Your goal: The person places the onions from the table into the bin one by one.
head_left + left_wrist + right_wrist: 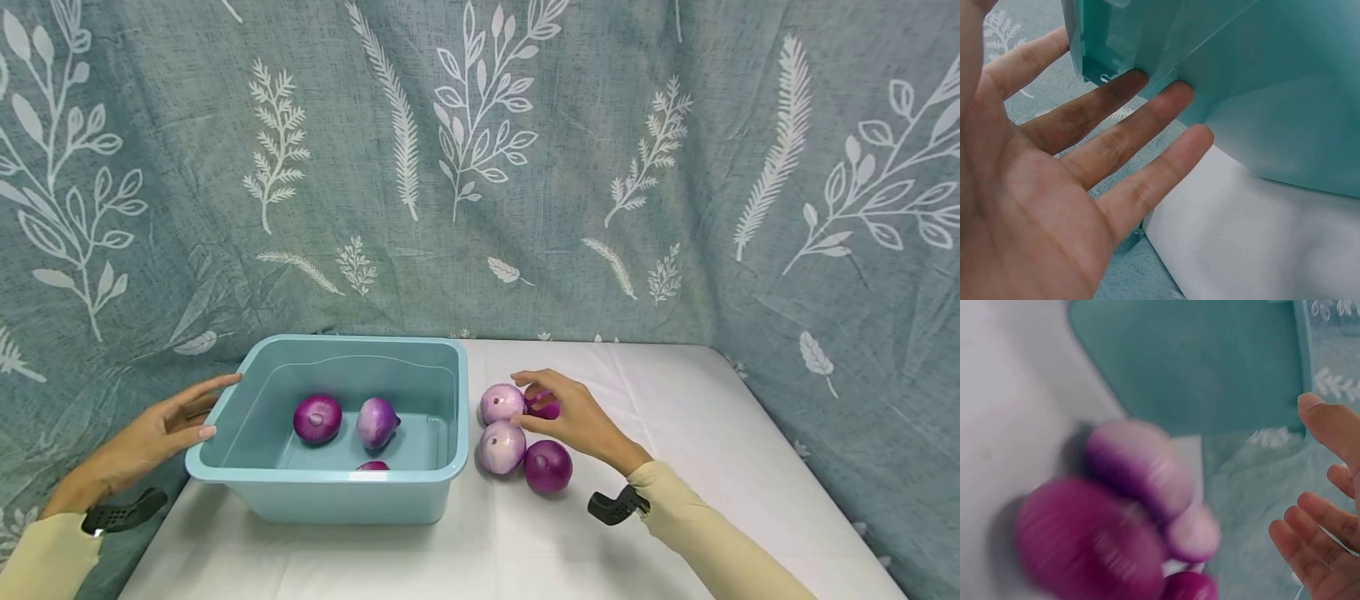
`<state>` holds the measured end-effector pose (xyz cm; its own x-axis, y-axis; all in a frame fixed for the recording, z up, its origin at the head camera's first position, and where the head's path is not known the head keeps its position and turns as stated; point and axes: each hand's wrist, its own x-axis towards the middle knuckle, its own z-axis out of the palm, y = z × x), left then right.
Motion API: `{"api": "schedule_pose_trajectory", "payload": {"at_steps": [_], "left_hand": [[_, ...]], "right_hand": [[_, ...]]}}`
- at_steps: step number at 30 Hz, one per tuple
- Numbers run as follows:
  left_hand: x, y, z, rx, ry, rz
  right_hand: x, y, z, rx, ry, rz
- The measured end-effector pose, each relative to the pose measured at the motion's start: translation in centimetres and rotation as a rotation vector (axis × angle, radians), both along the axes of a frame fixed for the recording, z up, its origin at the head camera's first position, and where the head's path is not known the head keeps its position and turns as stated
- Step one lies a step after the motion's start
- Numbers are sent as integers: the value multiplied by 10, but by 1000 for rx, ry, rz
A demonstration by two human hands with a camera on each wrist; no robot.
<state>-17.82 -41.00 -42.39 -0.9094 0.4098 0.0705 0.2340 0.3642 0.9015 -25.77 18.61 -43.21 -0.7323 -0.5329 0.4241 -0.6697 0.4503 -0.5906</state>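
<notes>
My left hand (168, 425) is at the left side of a light-blue plastic tub (330, 500). In the left wrist view its fingers are spread and nearly straight, fingertips right at the tub's outer wall (1285, 106). My right hand (566, 417) hovers over a cluster of several red onions, its fingers loosely bent and nothing between them. The cluster has a pale onion (501, 403) at the back, another pale one (502, 447) before it, and a dark purple one (547, 467) in front. A further purple onion (547, 408) is partly hidden by my right hand.
Inside the tub lie a dark purple onion (317, 418), a paler one (377, 423) and a third (373, 466) mostly hidden by the front rim. A white cloth (712, 467) covers the table. Grey-green leaf-patterned fabric (480, 275) hangs behind and at both sides.
</notes>
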Motion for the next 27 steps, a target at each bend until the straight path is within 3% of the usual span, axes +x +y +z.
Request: {"api": "schedule_pose_trajectory", "payload": {"at_steps": [12, 20, 27], "left_hand": [[-1, 1, 0, -20, -32, 31], [-1, 2, -2, -27, -43, 56], [-1, 1, -2, -39, -34, 45]], "right_hand": [[16, 57, -42, 68, -74, -46], [26, 67, -60, 112, -151, -44], [30, 68, -74, 136, -151, -27]]}}
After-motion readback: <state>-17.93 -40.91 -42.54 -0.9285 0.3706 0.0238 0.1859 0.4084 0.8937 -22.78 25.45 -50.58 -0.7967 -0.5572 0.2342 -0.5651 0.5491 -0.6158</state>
